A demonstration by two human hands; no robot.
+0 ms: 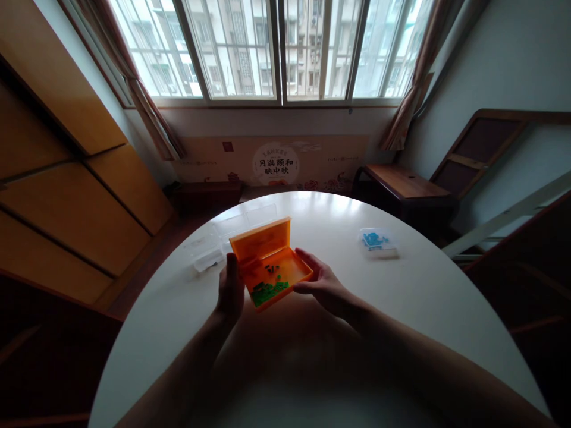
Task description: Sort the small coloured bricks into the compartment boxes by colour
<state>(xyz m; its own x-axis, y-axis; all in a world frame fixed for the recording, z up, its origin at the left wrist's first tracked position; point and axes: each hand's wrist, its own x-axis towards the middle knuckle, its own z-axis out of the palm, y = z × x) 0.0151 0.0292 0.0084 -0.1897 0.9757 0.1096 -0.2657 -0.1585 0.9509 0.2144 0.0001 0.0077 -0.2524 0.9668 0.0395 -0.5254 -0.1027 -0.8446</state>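
Note:
An orange plastic box (292, 265) with its lid (263, 239) raised is held tilted above the table, between my two hands. My left hand (231, 289) grips its left side, thumb up along the edge. At the right side my right hand (322, 282) clasps the wall between thumb and fingers. Small green pieces (269, 291) are heaped in the near corner of the box. A few dark pieces (272, 269) lie farther back on its floor; their exact kind is too small to make out.
On the round white table (401, 315), a clear container with blue pieces (375, 240) stands to the right. Clear plastic containers (209, 259) with open lids lie behind my left hand. Beyond the table are a wooden chair (408, 181) and a window (281, 50).

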